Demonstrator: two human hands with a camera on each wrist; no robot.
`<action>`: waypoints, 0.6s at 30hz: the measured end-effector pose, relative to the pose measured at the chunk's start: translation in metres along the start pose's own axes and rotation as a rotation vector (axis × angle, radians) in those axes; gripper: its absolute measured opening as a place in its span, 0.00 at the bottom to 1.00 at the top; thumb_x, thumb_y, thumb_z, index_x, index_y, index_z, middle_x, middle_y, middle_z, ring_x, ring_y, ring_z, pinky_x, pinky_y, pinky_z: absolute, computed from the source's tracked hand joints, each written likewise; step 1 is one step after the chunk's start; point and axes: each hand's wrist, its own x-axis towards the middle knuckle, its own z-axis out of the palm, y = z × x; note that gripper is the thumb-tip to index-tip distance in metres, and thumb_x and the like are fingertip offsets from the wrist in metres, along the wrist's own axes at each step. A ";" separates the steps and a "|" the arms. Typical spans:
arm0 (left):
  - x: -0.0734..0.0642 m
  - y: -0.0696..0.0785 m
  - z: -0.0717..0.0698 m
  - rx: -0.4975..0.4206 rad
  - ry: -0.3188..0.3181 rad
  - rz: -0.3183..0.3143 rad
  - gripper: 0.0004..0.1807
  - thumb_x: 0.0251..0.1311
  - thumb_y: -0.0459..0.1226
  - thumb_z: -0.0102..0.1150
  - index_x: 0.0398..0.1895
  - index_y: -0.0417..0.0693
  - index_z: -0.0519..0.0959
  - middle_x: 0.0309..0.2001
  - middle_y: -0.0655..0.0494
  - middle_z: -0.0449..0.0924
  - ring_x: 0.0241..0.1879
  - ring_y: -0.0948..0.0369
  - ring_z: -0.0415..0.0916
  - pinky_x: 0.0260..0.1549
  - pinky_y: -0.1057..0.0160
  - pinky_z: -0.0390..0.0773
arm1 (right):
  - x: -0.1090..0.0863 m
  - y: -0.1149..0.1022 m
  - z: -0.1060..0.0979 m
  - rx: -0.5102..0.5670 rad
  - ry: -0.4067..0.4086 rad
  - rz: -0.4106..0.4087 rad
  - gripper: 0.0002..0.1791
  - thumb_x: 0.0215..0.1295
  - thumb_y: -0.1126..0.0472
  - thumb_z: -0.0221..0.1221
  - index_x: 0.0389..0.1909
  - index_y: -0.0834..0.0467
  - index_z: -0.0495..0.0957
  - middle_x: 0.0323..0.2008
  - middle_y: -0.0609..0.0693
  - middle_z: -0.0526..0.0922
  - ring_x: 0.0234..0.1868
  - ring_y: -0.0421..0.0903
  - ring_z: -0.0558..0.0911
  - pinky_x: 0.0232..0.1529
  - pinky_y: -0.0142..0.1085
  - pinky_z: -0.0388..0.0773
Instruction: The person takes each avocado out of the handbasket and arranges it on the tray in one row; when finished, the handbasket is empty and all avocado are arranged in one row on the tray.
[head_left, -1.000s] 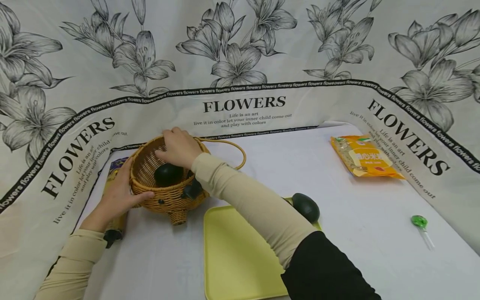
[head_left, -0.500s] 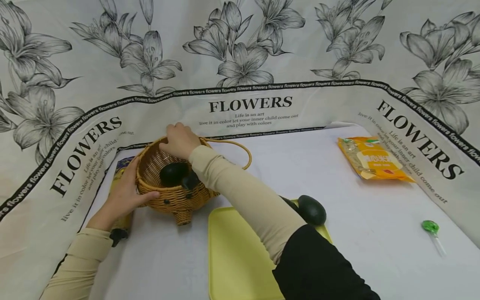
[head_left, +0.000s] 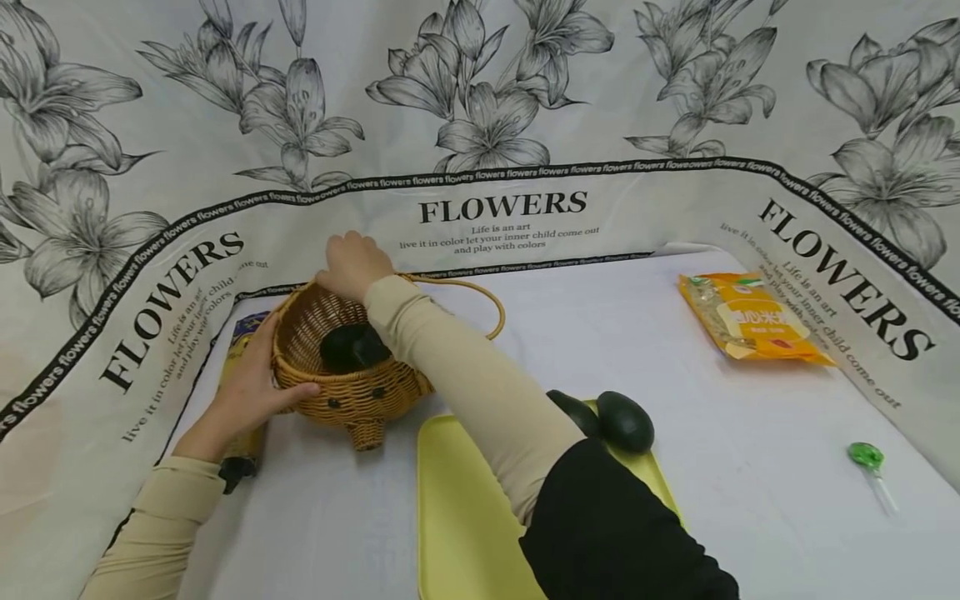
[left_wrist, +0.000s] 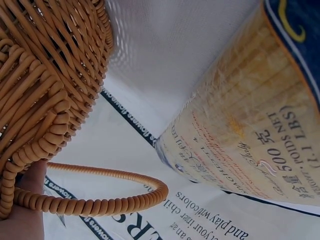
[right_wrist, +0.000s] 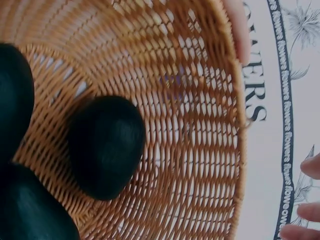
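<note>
My left hand [head_left: 255, 383] grips the left side of a brown wicker basket [head_left: 360, 396], its thumb lying along the front. In the left wrist view, a finger shows by the basket rim and a looped wicker handle [left_wrist: 100, 205]. Inside the basket, the right wrist view shows three dark green avocados [right_wrist: 107, 147], two of them cut by the frame's edge. My right hand [head_left: 356, 262] is over the back rim; its fingertips [right_wrist: 300, 232] appear apart from the basket with nothing between them. Two more avocados [head_left: 626, 422] lie at the far edge of a yellow tray [head_left: 457, 517].
A pack of spaghetti [left_wrist: 240, 125] lies just left of the basket, partly behind my left hand. On the right of the white table [head_left: 750, 467] are an orange food packet [head_left: 753, 321] and a green lollipop [head_left: 867, 457]. A flower-printed cloth [head_left: 502, 208] rises behind everything.
My right hand has risen a little at the basket's back rim, and its forearm has shifted left, uncovering more of one tray avocado. My left hand keeps its hold on the basket.
</note>
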 end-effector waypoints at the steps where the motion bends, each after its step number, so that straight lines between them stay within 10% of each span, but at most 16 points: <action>1: 0.000 -0.001 0.000 0.002 0.002 -0.002 0.64 0.46 0.53 0.69 0.76 0.53 0.32 0.75 0.40 0.41 0.69 0.35 0.49 0.61 0.31 0.56 | 0.002 0.000 0.000 -0.006 0.004 -0.007 0.11 0.69 0.50 0.49 0.34 0.53 0.72 0.42 0.50 0.75 0.40 0.45 0.74 0.38 0.36 0.75; 18: 0.000 -0.003 -0.001 0.038 -0.005 -0.020 0.65 0.46 0.55 0.69 0.75 0.47 0.32 0.75 0.39 0.38 0.69 0.33 0.47 0.61 0.30 0.56 | 0.016 -0.007 0.027 -0.095 -0.003 -0.046 0.14 0.69 0.48 0.51 0.44 0.52 0.77 0.43 0.49 0.78 0.43 0.45 0.78 0.42 0.36 0.80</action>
